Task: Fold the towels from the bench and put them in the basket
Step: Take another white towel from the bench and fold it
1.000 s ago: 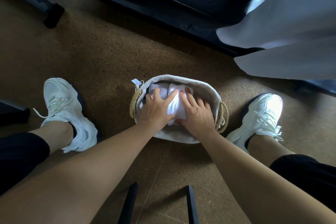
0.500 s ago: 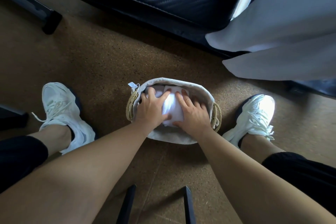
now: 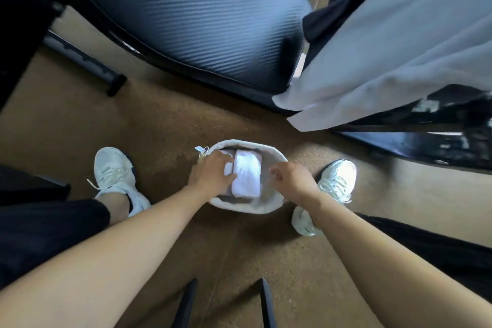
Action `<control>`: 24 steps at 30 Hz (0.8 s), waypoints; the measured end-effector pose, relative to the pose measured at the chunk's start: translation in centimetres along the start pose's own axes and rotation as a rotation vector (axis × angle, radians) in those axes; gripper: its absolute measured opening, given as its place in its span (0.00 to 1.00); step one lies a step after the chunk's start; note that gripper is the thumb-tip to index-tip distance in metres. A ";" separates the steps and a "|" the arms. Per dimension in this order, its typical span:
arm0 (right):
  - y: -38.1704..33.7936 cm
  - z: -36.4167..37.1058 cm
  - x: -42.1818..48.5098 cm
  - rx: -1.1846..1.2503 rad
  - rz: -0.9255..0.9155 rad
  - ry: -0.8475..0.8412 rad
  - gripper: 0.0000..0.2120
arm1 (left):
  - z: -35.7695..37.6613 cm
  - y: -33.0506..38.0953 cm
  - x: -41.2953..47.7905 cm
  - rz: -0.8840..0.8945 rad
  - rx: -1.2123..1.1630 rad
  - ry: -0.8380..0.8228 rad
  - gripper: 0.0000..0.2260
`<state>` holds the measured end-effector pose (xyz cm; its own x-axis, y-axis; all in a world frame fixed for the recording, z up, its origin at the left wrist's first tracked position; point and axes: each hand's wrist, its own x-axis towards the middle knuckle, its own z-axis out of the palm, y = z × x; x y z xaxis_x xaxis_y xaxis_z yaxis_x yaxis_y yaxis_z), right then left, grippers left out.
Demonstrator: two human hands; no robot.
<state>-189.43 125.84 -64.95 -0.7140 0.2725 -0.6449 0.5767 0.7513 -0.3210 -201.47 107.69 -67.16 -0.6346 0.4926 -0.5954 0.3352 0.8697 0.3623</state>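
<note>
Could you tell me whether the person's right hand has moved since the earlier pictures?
Yes. The right hand has come off the folded towel and shifted rightward, so it is now above the right rim of the basket, holding nothing.

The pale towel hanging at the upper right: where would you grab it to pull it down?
Probably pinch the pale towel at its lowest hanging corner, coming from below with the right hand. That corner dangles free in the air and is the part nearest the basket.
</note>
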 end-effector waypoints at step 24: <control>2.0 -22.4 -20.2 0.429 0.067 1.338 0.27 | -16.3 25.6 -10.4 0.710 -0.325 0.407 0.23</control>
<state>-182.70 135.30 -37.05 -0.3728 0.8403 0.3937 0.5259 0.5409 -0.6565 -197.65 124.29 -40.00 -0.5714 0.8108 0.1273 0.5693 0.2799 0.7730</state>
